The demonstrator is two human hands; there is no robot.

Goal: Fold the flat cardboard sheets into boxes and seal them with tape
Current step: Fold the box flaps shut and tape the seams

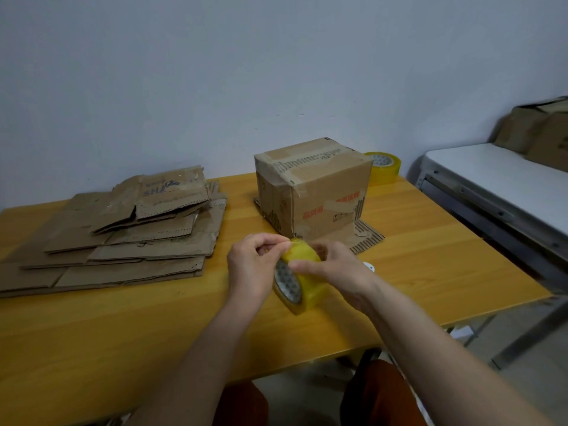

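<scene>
Here, both hands grasp 1 yellow tape roll (302, 276) above the wooden table (153, 327): the left hand (253, 265) pinches at its top edge, the right hand (335, 272) curls around its far side. Just beyond the grip stands 1 taped cardboard box (313, 186); left of it lie flat cardboard sheets (123, 235)

2 tape rolls (302, 279), 1 box (313, 192), 1 flat-sheet stack (123, 235).

The top flattened cardboard sheet (172, 192) of the pile is showing dark blue letters "SHA", the rest hidden or smudged. The folded box (313, 192) is carrying red printed characters, too blurred for reading.
</scene>
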